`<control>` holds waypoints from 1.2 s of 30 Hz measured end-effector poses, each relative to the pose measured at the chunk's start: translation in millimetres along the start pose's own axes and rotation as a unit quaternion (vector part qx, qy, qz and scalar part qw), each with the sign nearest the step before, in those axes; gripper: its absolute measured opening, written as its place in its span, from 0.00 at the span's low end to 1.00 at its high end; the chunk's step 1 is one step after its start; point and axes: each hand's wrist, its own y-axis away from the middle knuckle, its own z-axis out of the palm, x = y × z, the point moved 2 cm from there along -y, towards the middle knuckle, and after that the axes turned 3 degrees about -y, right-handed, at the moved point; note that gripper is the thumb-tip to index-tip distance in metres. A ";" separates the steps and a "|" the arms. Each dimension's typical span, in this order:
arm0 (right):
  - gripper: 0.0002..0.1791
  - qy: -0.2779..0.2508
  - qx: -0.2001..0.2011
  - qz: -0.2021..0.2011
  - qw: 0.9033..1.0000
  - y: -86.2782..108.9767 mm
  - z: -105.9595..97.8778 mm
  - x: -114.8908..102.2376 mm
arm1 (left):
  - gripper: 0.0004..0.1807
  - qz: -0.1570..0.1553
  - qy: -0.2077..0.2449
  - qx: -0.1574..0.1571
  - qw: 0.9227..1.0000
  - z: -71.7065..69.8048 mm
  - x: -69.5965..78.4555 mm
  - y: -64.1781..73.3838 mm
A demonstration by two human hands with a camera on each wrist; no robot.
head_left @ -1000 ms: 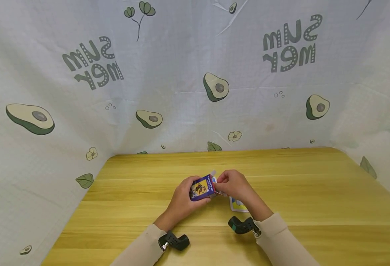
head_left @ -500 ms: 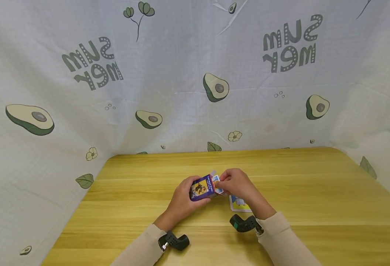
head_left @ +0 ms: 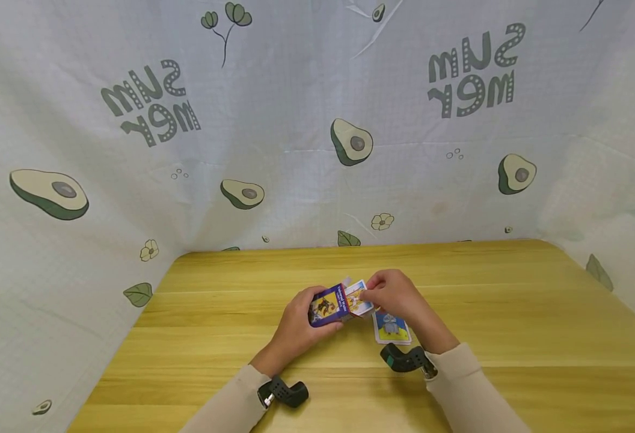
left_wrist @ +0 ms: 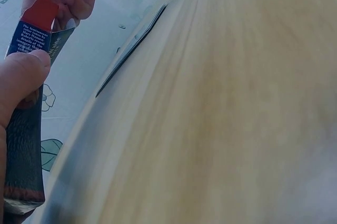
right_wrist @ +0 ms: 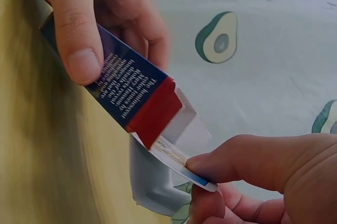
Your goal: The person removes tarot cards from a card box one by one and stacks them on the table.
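Observation:
My left hand (head_left: 294, 328) grips a small purple card box (head_left: 325, 307), its thumb along one side and the open end facing right. Lettering covers the dark blue side of the box in the right wrist view. Out of the open end sticks a picture card (head_left: 358, 297), partly drawn out; whether it is one card or a few I cannot tell. The thumb and fingers of my right hand (head_left: 395, 294) pinch its outer end. On the table below that hand lies a small stack of cards (head_left: 393, 329), a blue and yellow picture on top.
The wooden table (head_left: 214, 337) runs up to a pale cloth backdrop (head_left: 290, 120) printed with avocados. A dark wrist camera mount (head_left: 289, 392) sits on the left wrist, another mount (head_left: 404, 359) on the right.
My right hand has moved right and slightly away from the box, drawing the card farther out of it. More of the stack on the table shows. The left hand stays in place.

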 end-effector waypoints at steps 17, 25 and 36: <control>0.12 -0.017 -0.012 0.005 1.000 1.5 -17.0 3.2 | 0.39 -0.004 0.000 0.003 1.000 0.4 -1.3 -0.2; 0.14 -0.049 -0.029 0.037 0.998 2.3 -24.6 5.3 | 0.39 -0.009 0.000 0.004 1.000 0.8 -1.5 0.5; 0.16 -0.082 -0.061 0.049 0.994 1.9 -33.6 8.3 | 0.38 -0.012 0.002 0.003 1.000 0.7 -1.2 0.8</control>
